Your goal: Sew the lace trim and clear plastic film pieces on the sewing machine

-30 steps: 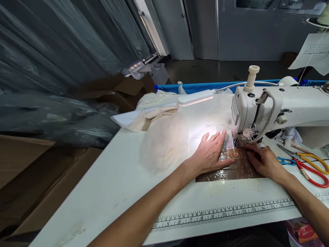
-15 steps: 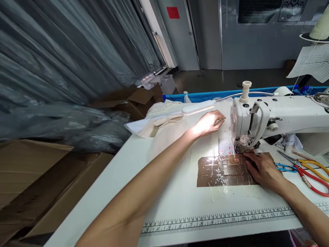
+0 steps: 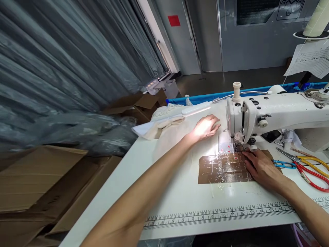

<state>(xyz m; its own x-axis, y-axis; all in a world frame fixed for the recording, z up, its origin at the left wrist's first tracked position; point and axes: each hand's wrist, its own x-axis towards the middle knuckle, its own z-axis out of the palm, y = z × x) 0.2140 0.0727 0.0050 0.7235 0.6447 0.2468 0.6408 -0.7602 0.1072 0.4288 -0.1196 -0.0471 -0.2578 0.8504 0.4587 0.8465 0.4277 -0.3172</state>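
Note:
My left hand [image 3: 206,127] lies on a pale cream cloth [image 3: 174,140] to the left of the sewing machine [image 3: 269,111], brightly lit, its fingers stretched out and slightly bent. My right hand [image 3: 263,169] rests on the brown tape patch [image 3: 218,169] right of the needle area, with index finger and thumb apart. Its index fingertip is close to the presser foot [image 3: 238,147]; the far fingers are partly hidden. No held object shows in either hand. The cloth's folded end [image 3: 164,127] lies at the far left of the table.
Red-handled scissors [image 3: 309,176], yellow-handled scissors [image 3: 315,163] and a blue thread snipper [image 3: 284,164] lie right of my right hand. A ruler strip [image 3: 221,216] runs along the front edge. A white lamp [image 3: 196,109] lies behind the cloth. Cardboard boxes [image 3: 46,178] stand left.
The view has shifted a little, so the machine appears farther left. My left fingers look slightly more spread. My right hand keeps almost the same place on the brown patch.

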